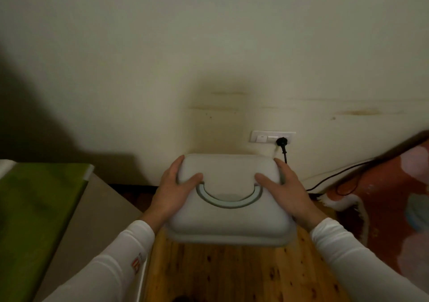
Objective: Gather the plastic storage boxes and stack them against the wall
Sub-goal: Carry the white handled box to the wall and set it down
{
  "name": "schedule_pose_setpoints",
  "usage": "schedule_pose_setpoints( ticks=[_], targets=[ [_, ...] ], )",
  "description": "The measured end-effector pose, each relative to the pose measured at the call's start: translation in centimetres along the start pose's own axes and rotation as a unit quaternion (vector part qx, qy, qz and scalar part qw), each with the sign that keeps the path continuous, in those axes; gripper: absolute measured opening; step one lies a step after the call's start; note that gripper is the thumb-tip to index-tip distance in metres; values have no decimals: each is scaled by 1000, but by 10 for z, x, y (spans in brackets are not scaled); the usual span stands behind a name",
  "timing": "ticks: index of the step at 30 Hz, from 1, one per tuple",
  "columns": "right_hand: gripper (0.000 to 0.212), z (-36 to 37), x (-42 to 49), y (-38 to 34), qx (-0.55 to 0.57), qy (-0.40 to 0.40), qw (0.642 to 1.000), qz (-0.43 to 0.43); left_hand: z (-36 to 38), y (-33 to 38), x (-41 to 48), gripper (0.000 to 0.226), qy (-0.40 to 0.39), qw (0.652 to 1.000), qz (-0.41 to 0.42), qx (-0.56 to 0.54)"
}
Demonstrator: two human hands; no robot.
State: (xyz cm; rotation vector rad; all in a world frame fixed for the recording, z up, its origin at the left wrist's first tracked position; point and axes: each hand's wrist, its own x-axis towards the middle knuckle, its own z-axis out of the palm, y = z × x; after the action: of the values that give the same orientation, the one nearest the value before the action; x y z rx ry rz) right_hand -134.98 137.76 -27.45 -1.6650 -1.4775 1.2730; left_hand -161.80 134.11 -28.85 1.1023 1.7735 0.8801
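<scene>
Head view: grey lidded storage box (229,199), close to wall (209,46), above wooden floor (232,274); support beneath hidden. Grip: left hand (176,192), right hand (285,192), thumbs flat on lid, fingers wrapped round side edges. Risk: pushed back, crushing wall plug (281,142) just behind right corner.

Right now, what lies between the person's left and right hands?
In the head view, the white storage box fills that stretch: left hand and right hand hold its sides, thumbs on top.
</scene>
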Motion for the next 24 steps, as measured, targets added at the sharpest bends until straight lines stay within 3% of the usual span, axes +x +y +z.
schedule_pose_setpoints(
  ticks=[7,10,13,16,19,22,24],
  targets=[
    [75,48,65,102,-15,17,1000,0,45,-97,68,77,10,1000,5,5],
    [63,72,82,147,-10,23,1000,-8,63,-141,93,76,9,1000,7,17],
    [68,96,104,189,-17,31,999,3,81,-184,116,76,3,1000,3,20],
    [48,115,121,219,-12,29,999,-15,94,-222,134,76,13,1000,4,18],
    [65,133,139,256,-25,27,999,-4,109,-260,153,76,14,1000,10,16],
    [58,148,153,285,-26,38,999,-11,123,-292,172,77,12,1000,15,16],
    [66,157,163,305,-30,40,999,-12,133,-313,182,77,14,1000,18,13]
  ],
)
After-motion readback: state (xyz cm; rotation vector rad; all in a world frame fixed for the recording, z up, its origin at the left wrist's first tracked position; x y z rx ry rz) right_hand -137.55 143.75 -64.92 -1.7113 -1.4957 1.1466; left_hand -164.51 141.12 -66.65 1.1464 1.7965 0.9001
